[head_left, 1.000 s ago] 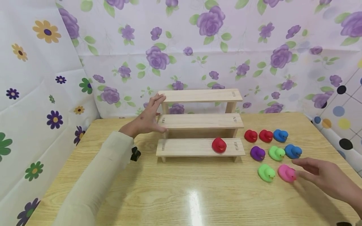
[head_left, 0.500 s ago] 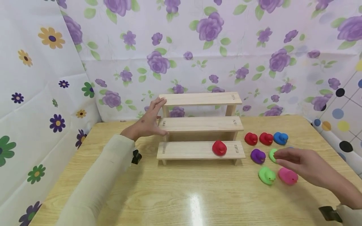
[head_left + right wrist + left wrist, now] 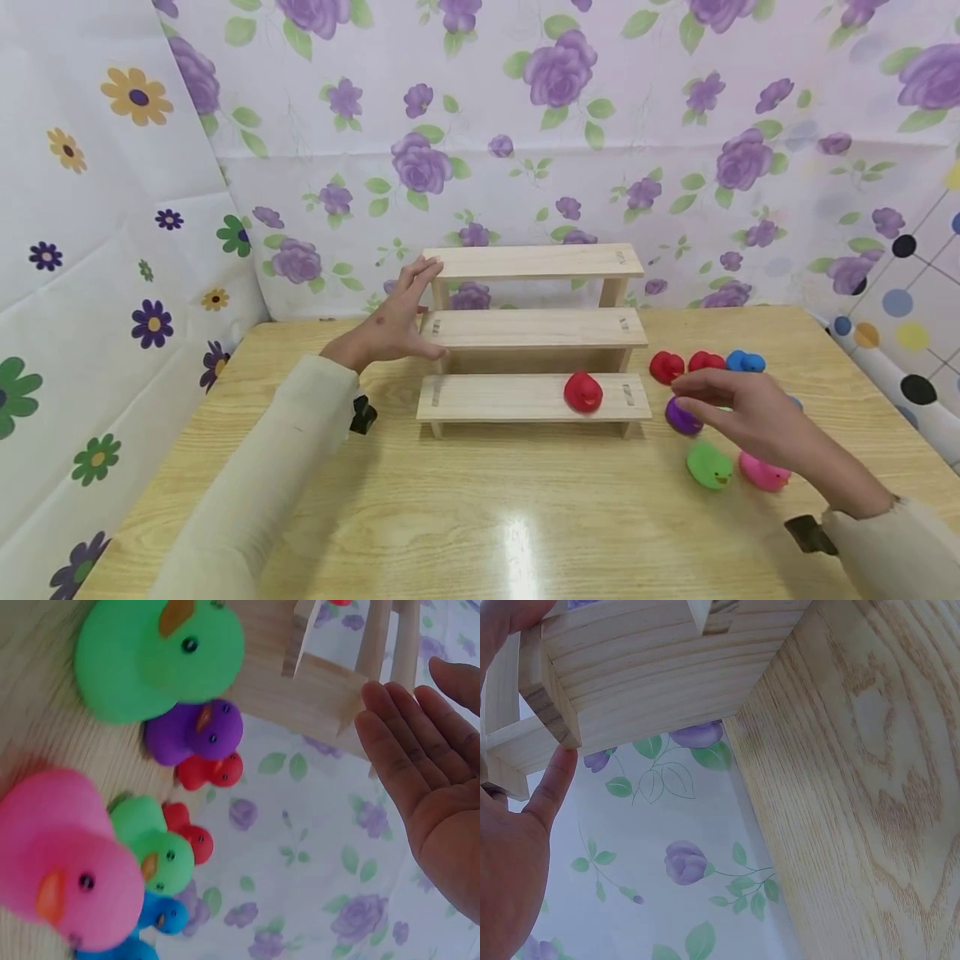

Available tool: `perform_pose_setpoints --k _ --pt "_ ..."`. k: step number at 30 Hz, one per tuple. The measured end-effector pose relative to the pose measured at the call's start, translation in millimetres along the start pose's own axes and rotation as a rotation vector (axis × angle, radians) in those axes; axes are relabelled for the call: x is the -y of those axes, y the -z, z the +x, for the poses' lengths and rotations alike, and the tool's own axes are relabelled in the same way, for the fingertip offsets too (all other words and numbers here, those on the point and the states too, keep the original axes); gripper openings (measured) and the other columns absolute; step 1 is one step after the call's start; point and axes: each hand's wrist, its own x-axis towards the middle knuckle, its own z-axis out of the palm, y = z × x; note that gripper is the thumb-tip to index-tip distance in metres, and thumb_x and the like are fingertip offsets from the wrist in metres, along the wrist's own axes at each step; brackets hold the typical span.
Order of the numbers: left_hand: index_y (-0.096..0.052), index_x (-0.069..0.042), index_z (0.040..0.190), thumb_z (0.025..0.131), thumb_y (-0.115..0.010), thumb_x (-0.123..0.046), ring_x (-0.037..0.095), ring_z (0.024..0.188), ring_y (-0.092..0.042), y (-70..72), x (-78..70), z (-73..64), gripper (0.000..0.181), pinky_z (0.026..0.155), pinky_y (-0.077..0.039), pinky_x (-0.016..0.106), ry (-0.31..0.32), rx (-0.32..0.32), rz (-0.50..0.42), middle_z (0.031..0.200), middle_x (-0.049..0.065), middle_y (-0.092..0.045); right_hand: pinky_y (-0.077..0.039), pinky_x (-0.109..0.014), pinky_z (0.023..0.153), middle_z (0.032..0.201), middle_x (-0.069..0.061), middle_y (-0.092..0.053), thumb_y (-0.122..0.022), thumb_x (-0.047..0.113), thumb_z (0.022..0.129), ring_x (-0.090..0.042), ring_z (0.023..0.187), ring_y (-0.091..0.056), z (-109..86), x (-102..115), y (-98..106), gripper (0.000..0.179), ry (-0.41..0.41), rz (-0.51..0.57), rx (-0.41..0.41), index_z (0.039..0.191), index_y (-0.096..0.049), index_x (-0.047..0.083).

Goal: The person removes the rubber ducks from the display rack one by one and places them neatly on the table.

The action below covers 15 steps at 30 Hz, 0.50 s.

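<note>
A three-tier wooden stand bears one red rubber duck on its lowest step. My left hand touches the stand's left end with extended, spread fingers, the thumb by the middle step. In the left wrist view one fingertip meets a board's end. Above the purple duck hovers my right hand, its palm bare and fingers straight in the right wrist view. Near it lie a green duck, a pink duck and a blue duck. Another green duck is mostly hidden in the head view.
Two more red ducks sit right of the stand, the nearer one closest to it. Wooden tabletop stretches in front. Flowered cloth hangs directly behind the stand, and another patterned cloth borders the left side.
My right hand has moved left and away from me, from beside the pink duck to over the purple one. The left hand stays on the stand. The head view has shifted slightly.
</note>
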Motion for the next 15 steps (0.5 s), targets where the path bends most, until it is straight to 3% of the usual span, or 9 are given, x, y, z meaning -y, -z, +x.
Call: perform_pose_setpoints --k 7,15 --pt "-0.009 -0.012 0.161 0.068 -0.091 -0.007 0.023 0.151 -0.003 0.6 -0.8 1.3 0.124 0.104 -0.047 0.045 -0.006 -0.008 0.033 0.164 0.006 0.002 -0.061 -0.033 0.075 0.11 -0.01 -0.072 -0.074 0.015 0.092 -0.027 0.095 -0.072 13.2 12.6 -14.6 0.024 -0.039 0.062 0.033 0.113 -0.073 0.004" --pt "-0.009 -0.012 0.161 0.067 -0.091 -0.006 0.023 0.151 -0.004 -0.2 0.6 0.8 0.125 0.104 -0.047 0.044 0.005 -0.003 0.037 0.164 0.005 0.002 -0.06 -0.04 0.078 0.109 -0.009 -0.072 -0.075 0.015 0.091 -0.027 0.094 -0.072 22.6 19.5 -32.4 0.027 -0.015 0.058 0.02 0.115 -0.073 0.003"
